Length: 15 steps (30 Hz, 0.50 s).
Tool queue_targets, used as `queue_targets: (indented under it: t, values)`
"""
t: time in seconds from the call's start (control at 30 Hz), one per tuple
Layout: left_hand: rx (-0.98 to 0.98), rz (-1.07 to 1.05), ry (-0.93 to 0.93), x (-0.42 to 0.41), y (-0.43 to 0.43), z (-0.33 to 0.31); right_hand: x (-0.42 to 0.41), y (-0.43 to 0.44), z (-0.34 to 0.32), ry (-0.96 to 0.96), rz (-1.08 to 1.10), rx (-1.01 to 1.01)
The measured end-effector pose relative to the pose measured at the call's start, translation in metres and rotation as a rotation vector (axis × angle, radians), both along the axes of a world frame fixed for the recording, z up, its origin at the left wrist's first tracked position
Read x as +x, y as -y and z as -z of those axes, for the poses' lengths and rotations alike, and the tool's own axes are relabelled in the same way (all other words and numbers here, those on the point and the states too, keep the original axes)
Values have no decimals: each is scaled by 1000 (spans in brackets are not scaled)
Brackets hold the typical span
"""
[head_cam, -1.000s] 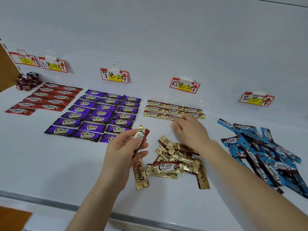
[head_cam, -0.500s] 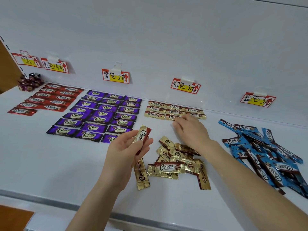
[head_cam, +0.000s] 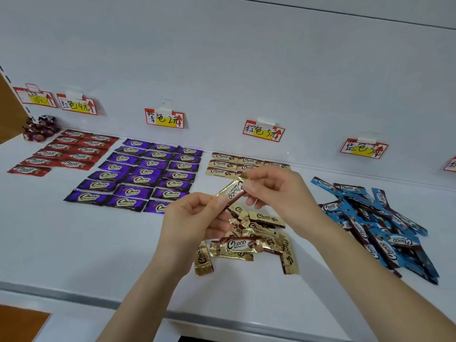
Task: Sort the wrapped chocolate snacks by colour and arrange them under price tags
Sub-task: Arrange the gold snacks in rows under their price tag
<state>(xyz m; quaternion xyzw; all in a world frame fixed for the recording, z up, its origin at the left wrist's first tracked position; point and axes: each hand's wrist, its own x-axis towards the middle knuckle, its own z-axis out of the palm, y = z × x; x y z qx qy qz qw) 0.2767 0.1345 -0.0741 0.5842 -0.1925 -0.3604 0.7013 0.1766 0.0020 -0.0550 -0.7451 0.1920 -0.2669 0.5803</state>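
A gold-and-brown Choco snack (head_cam: 232,189) hangs in the air between both hands. My left hand (head_cam: 197,219) pinches its lower end, and my right hand (head_cam: 276,193) pinches its upper end. Below them lies a loose heap of gold snacks (head_cam: 249,243). Rows of gold snacks (head_cam: 227,164) sit under the brown price tag (head_cam: 263,131). Purple snacks (head_cam: 143,174) lie in rows under the purple tag (head_cam: 164,118), red snacks (head_cam: 71,151) under the red tag (head_cam: 77,104). Blue snacks (head_cam: 377,225) are heaped below the blue tag (head_cam: 363,148).
Everything rests on a white shelf (head_cam: 74,243) with a white back wall. A cluster of dark foil candies (head_cam: 39,128) sits at the far left under another tag (head_cam: 34,97). A further tag (head_cam: 450,165) peeks in at the right edge. The shelf's front lip (head_cam: 61,296) runs along the bottom.
My right hand has come back from the gold rows and taken the upper end of the snack. My left hand has raised the snack to the right.
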Motion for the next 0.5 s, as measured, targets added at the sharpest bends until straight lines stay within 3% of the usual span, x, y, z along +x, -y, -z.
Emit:
queue_targets:
  t: [0.1,0.2,0.27,0.33,0.43,0.5]
  values:
    - [-59,4,-52,-8,4,-1,-11,-5,4,74,72,219]
    - [-79,48,-48,-20,9,-2,-19,-11,13,-14,35,231]
    - [-43,59,60,-24,10,3,-22,-9,16,-11,56,276]
    - [87,-17,380,-22,6,13,-28,1,15,20,116,362]
    - [527,-78,1027,-19,-10,29,-39,21,18,-26,246,328]
    - [781,-9,1184,-20,-18,38,-46,31,24,-115,301,204]
